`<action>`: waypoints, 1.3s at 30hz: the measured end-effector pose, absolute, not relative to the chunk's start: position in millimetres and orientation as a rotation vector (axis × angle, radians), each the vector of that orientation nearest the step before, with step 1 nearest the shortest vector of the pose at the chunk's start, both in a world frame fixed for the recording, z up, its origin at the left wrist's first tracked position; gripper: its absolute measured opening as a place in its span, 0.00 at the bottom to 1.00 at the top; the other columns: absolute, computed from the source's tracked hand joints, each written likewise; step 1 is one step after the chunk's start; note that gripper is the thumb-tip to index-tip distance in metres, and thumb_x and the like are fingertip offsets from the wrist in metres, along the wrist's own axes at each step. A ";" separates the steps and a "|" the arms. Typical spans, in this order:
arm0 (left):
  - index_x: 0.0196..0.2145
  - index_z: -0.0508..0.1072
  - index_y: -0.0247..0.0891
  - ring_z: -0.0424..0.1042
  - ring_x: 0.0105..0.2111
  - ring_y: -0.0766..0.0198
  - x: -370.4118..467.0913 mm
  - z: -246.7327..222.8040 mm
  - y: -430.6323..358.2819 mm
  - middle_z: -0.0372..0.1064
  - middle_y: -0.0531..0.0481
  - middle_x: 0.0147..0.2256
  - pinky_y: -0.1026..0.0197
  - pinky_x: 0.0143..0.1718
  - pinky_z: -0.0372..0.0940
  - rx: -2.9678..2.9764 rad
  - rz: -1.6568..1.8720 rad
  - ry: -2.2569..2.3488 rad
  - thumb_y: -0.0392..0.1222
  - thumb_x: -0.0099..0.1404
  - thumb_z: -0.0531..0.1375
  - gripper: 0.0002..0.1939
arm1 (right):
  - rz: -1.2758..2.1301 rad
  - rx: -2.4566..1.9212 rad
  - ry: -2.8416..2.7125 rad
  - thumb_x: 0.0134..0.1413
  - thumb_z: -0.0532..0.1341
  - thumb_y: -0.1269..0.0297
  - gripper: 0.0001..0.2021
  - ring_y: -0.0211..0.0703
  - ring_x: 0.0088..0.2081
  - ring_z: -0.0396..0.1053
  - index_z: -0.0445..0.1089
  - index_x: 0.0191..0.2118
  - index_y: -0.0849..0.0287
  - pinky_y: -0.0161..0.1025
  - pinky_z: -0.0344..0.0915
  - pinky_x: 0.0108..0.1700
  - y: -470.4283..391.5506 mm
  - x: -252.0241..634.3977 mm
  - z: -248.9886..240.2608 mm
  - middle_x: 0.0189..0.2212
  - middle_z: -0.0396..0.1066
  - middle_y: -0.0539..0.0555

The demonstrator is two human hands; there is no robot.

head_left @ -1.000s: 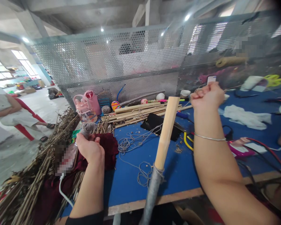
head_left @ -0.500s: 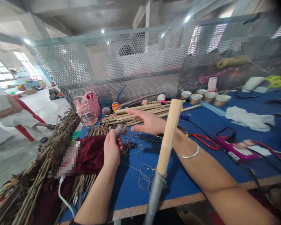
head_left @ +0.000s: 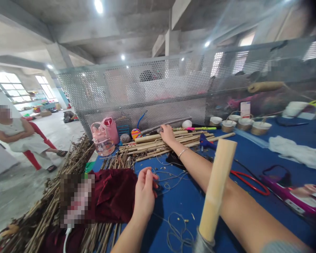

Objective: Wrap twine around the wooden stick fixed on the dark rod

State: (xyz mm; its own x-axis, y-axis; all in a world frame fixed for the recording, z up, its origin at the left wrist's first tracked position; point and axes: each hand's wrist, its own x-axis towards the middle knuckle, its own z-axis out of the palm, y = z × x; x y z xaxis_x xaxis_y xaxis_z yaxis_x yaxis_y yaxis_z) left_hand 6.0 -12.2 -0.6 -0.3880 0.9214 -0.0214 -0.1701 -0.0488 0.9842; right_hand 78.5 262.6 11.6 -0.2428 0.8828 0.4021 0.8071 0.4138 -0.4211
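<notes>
Head view: left hand (head_left: 145,193), grip unclear; right hand (head_left: 167,134) around 1 yarn bundle (head_left: 159,130); 1 pole (head_left: 217,186).

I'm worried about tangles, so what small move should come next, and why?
Probably gather the loose loops of thin grey cord with the left hand: they overlap slackly on the blue tabletop, beside the round pale wooden pole, and that hand is close by, while the right hand is over the long pale wooden sticks.

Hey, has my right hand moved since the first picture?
Yes: your right hand has moved left, from right of the wooden sticks to over them.
</notes>
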 end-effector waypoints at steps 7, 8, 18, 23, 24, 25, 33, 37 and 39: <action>0.39 0.66 0.36 0.60 0.21 0.71 0.8 -3.6 -10.6 0.65 0.51 0.28 0.71 0.15 0.52 0.876 1.589 1.325 0.58 0.60 0.52 0.21 | 0.114 -1.577 -2.262 0.54 0.49 0.46 0.34 0.67 0.59 0.46 0.52 0.60 0.66 0.63 0.42 0.54 245.6 60.8 10.4 0.59 0.50 0.69; 0.38 0.66 0.36 0.60 0.20 0.71 0.3 -3.2 -9.8 0.65 0.51 0.28 0.71 0.15 0.52 0.880 1.589 1.320 0.58 0.59 0.52 0.21 | 0.064 -1.521 -2.271 0.55 0.49 0.47 0.33 0.65 0.59 0.48 0.53 0.59 0.67 0.61 0.43 0.55 235.9 63.7 14.5 0.59 0.51 0.70; 0.36 0.70 0.35 0.63 0.23 0.66 2.0 -2.4 -63.3 0.66 0.49 0.26 0.68 0.18 0.57 1.153 1.381 1.479 0.56 0.60 0.52 0.20 | 1.349 -0.521 -2.179 0.51 0.56 0.66 0.15 0.41 0.41 0.68 0.64 0.46 0.64 0.43 0.64 0.45 66.8 176.3 20.8 0.39 0.70 0.58; 0.45 0.68 0.38 0.66 0.31 0.63 45.4 -11.2 -131.0 0.67 0.47 0.33 0.63 0.31 0.62 1.329 1.170 1.189 0.50 0.61 0.54 0.18 | 1.529 -0.350 -1.866 0.47 0.62 0.61 0.28 0.46 0.52 0.61 0.56 0.55 0.56 0.44 0.61 0.50 -27.8 225.7 26.2 0.51 0.63 0.59; 0.43 0.69 0.38 0.66 0.32 0.62 54.0 -11.1 -135.0 0.68 0.46 0.34 0.62 0.33 0.62 1.367 1.185 1.127 0.49 0.61 0.56 0.16 | 1.558 -0.381 -1.849 0.51 0.60 0.58 0.25 0.46 0.52 0.61 0.57 0.55 0.56 0.42 0.62 0.48 -39.4 225.5 29.4 0.51 0.63 0.59; 0.40 0.70 0.37 0.66 0.32 0.62 61.0 -10.2 -135.6 0.68 0.46 0.32 0.62 0.34 0.62 1.367 1.212 1.064 0.49 0.61 0.56 0.14 | 1.595 -0.415 -1.852 0.54 0.57 0.56 0.22 0.45 0.50 0.63 0.58 0.54 0.56 0.41 0.64 0.46 -47.5 222.1 32.5 0.49 0.64 0.58; 0.40 0.64 0.41 0.57 0.15 0.74 54.0 -2.0 -118.5 0.58 0.58 0.22 0.70 0.16 0.53 1.000 1.577 0.968 0.50 0.60 0.57 0.14 | 1.804 -0.284 -1.820 0.49 0.61 0.53 0.28 0.38 0.39 0.67 0.53 0.54 0.54 0.35 0.68 0.37 -51.5 173.3 38.1 0.46 0.62 0.56; 0.43 0.63 0.40 0.60 0.15 0.72 53.5 -4.3 -123.6 0.59 0.58 0.20 0.68 0.17 0.57 1.016 1.575 1.082 0.54 0.59 0.57 0.19 | 1.881 -0.443 -1.806 0.49 0.61 0.58 0.16 0.32 0.21 0.65 0.60 0.43 0.56 0.32 0.64 0.20 -54.2 162.1 37.6 0.35 0.64 0.51; 0.44 0.61 0.40 0.61 0.15 0.71 56.7 -5.9 -124.8 0.59 0.59 0.20 0.68 0.17 0.58 1.008 1.603 1.147 0.53 0.58 0.57 0.20 | 1.842 -0.504 -1.809 0.50 0.60 0.57 0.12 0.32 0.19 0.63 0.63 0.38 0.59 0.32 0.62 0.19 -52.8 159.3 37.0 0.29 0.65 0.49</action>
